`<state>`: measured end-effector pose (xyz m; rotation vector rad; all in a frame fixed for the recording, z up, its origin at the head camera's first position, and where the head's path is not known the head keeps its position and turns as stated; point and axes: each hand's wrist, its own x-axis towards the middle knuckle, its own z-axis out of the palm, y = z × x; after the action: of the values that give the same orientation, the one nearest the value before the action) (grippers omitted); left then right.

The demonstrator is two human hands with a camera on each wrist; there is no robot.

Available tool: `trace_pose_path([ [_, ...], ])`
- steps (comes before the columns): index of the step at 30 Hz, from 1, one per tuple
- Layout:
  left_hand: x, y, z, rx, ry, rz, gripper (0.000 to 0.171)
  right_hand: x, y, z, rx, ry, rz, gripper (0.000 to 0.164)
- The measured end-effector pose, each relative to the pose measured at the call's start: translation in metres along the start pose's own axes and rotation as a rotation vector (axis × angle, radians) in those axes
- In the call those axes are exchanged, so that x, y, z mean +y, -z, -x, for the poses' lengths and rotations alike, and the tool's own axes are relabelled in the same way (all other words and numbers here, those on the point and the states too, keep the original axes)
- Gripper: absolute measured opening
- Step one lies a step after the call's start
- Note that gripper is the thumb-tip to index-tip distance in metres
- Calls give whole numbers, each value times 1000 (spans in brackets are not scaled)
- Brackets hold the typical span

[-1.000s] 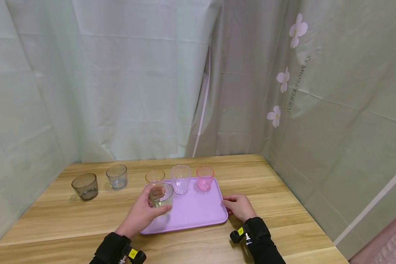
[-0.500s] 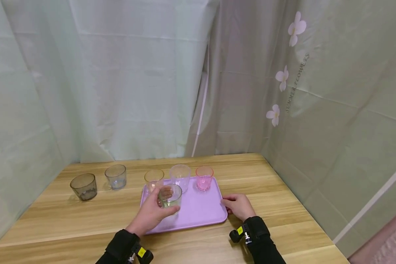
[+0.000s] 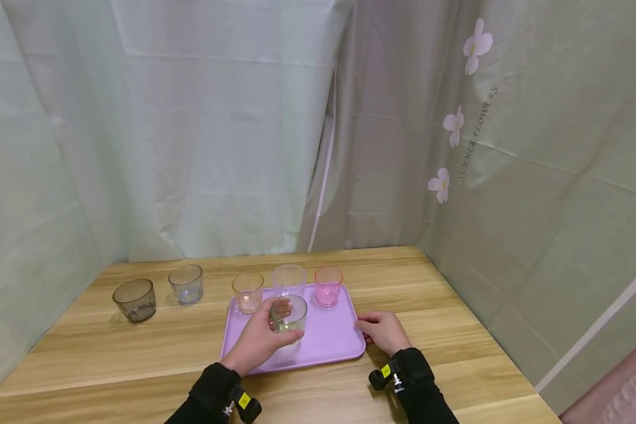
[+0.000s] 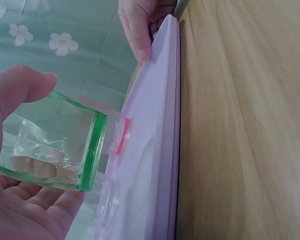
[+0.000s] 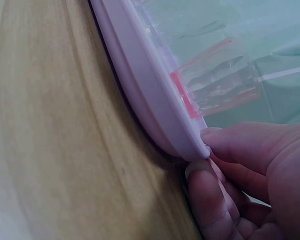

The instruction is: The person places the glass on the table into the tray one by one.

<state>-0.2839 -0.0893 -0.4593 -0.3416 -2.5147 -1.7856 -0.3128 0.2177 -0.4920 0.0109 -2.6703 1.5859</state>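
My left hand (image 3: pixel 262 341) grips a green-tinted glass (image 4: pixel 55 145) between thumb and fingers, and holds it above the purple tray (image 3: pixel 325 338). In the left wrist view a gap shows between the glass's thick green base and the tray. My right hand (image 3: pixel 386 333) pinches the tray's right rim, thumb on top and fingers beneath, as the right wrist view shows. Along the tray's far side stand a yellowish glass (image 3: pixel 248 292), a clear glass (image 3: pixel 289 277) and a pink glass (image 3: pixel 328 288). The held glass partly hides the clear one in the head view.
Left of the tray, a dark grey glass (image 3: pixel 135 301) and a bluish-grey glass (image 3: pixel 187 285) stand on the wooden table (image 3: pixel 111 359). Behind the table hangs a pale curtain (image 3: pixel 217 147), and another with printed flowers runs along the right side.
My left hand has carried the green-tinted glass to the right, from the tray's left part towards its middle. The right hand has kept its pinch on the rim.
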Motion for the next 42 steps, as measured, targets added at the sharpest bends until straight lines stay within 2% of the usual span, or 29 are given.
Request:
trace_pose_path([
  [8, 2, -13, -6, -22, -8, 34, 78, 3, 2, -2, -20, 25, -2, 27],
  [16, 5, -25, -10, -26, -30, 33, 77, 2, 1, -1, -14, 1, 4, 26],
  [21, 7, -33, -13, -52, -45, 51, 79, 0, 1, 1, -14, -24, 18, 27],
  [30, 11, -46, -20, -61, -55, 42, 78, 4, 1, -2, -23, -2, 7, 26],
  [42, 12, -69, -28, -116, -79, 79, 79, 4, 1, -3, -20, -9, -2, 25],
])
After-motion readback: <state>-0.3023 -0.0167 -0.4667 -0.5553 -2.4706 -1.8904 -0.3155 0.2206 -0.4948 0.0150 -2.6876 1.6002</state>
